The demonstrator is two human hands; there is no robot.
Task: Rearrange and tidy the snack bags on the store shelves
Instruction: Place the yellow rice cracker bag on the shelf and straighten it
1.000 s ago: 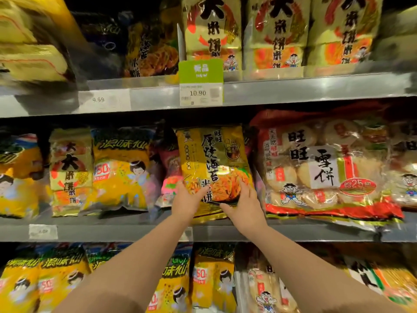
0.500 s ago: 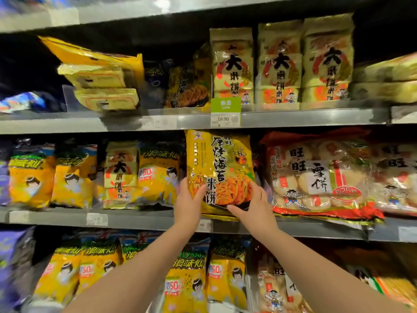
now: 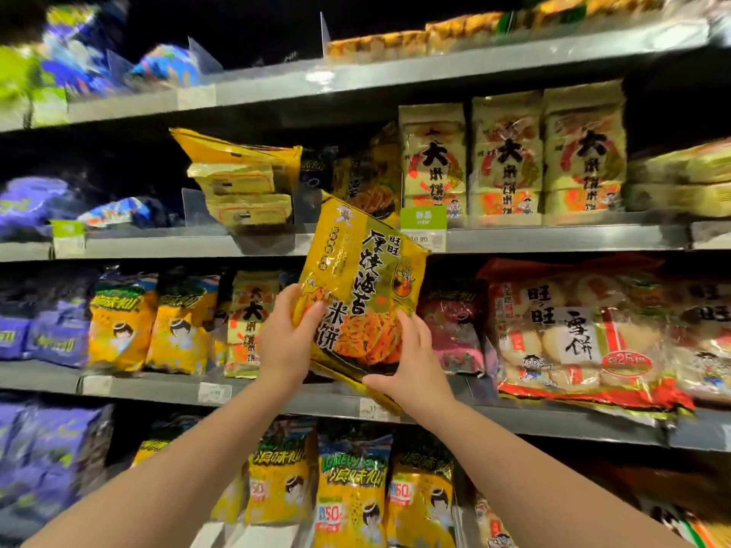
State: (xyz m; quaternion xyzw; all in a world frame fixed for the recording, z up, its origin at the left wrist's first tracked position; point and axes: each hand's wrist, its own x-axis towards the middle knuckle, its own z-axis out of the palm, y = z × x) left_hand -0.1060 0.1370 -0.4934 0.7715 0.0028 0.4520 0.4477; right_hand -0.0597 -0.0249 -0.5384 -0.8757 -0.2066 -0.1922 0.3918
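A yellow seaweed rice-cracker bag [image 3: 362, 270] with black characters is held up in front of the shelves, tilted with its top leaning left. My left hand [image 3: 286, 338] grips its lower left edge, thumb on the front. My right hand [image 3: 411, 363] grips its bottom right corner. The bag's top overlaps the edge of the upper shelf [image 3: 553, 237]. On that shelf, left of the bag, lies a flat stack of yellow bags [image 3: 245, 183]. A darker bag of the same kind [image 3: 368, 179] stands behind it.
Upright cream rice-cracker bags [image 3: 510, 156] fill the upper shelf at right. A green price tag [image 3: 423, 225] hangs on that shelf's edge. The middle shelf [image 3: 158, 387] holds yellow snack bags [image 3: 122, 330], a pink bag [image 3: 451, 330] and a large red-trimmed bag [image 3: 573, 334]. More yellow bags [image 3: 352, 492] stand below.
Both hands have lifted the yellow bag off the middle shelf and up toward the shelf above, tilting it. The view has swung upward and left.
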